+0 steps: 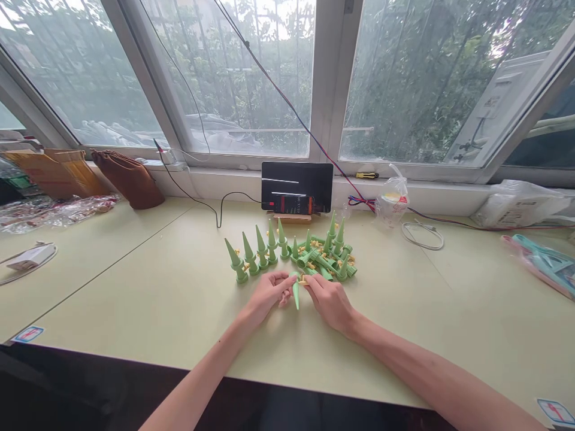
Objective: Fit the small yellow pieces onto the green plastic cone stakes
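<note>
My left hand [275, 290] pinches a green plastic spike [296, 294] whose pointed tip faces down toward me. My right hand [331, 299] grips a small yellow plastic piece [303, 280], which meets the side of the spike's wide end. Whether the two parts are joined there I cannot tell. Just beyond my left hand, several green spikes with yellow side pieces stand upright in a slanting row [262, 251]. Beyond my right hand is a loose pile of green spikes and yellow pieces [321, 257], some lying down and some standing.
A tablet [296, 176] with a phone [296, 205] in front leans by the window sill. On the right are a plastic-bagged cup [392, 203], a coiled white cable [422, 235] and a blue-and-pink item [543, 263]. A brown pouch [130, 179] and white charger [31, 256] lie left.
</note>
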`<action>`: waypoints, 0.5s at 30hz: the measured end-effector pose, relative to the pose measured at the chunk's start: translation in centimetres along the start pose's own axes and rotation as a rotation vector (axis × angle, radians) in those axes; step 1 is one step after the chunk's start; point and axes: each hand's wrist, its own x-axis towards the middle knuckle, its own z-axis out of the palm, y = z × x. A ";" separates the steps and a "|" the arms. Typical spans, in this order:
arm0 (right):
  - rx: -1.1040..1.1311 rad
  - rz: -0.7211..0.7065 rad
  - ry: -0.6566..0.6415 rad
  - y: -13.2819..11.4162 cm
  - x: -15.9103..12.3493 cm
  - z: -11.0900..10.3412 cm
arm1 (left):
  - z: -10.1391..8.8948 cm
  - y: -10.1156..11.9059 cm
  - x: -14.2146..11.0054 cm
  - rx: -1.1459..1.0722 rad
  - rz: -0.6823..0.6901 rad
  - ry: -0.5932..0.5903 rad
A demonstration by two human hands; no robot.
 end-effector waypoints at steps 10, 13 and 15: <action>-0.137 -0.049 -0.098 -0.3 -0.2 0.1 | 0.0 -0.5 0.2 0.127 0.049 -0.021; -0.161 -0.078 -0.112 -0.3 -0.2 0.0 | 0.2 -0.4 0.1 0.135 0.064 -0.037; -0.178 -0.088 -0.125 -0.3 -0.2 -0.1 | 0.3 -0.2 0.1 0.143 0.071 -0.045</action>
